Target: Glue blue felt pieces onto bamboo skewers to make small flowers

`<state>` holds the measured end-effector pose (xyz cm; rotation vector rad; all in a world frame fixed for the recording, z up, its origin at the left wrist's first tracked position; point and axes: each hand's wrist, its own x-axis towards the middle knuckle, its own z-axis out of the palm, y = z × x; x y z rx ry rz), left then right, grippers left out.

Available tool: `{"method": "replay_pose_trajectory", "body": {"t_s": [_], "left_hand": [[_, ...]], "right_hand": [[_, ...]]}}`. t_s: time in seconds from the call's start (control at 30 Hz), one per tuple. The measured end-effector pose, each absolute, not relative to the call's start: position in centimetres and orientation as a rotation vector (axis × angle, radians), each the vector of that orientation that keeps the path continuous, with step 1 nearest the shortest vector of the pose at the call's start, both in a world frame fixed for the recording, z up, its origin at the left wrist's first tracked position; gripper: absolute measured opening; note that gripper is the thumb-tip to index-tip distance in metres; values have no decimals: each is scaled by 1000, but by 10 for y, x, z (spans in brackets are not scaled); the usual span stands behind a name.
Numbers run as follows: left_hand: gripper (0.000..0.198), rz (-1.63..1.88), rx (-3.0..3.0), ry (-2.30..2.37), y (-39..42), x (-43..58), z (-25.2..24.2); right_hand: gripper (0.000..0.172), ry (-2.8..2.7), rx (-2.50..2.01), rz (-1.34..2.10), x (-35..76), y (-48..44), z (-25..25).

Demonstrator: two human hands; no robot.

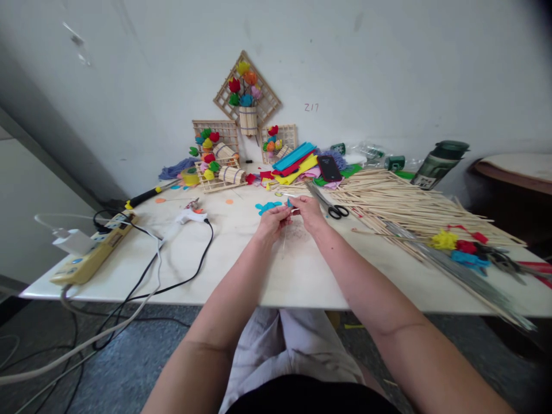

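My left hand (274, 222) and my right hand (309, 211) meet above the middle of the table, fingers closed. Between their fingertips is a small piece of blue crepe paper (289, 203). A thin pale wire (284, 240) hangs below the left fingers; how it joins the paper is hidden. Just beyond the left hand lie cut blue paper petals (266, 207). Scissors with black handles (337, 211) rest on the table to the right of my right hand.
A glue gun (192, 216) and a power strip (92, 250) with trailing cables are on the left. To the right spread many wooden sticks (409, 198), beside a bottle (440, 164). Behind are a phone (329, 168), folded crepe paper (297, 164) and lattice flower panels (269, 100).
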<state>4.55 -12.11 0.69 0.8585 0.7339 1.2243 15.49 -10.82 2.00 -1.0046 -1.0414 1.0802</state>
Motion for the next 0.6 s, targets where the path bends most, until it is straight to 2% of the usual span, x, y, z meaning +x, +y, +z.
{"method": "replay_pose_trajectory", "body": {"t_s": [0.33,0.6], "left_hand": [[16,1230,794,696,-122,47,7],[9,1236,815,683,-121,47,5]], "right_hand": [[23,-1006,-1027,1102,153,-111,23],[23,-1014,-1061,1028,149,-108,18]]}}
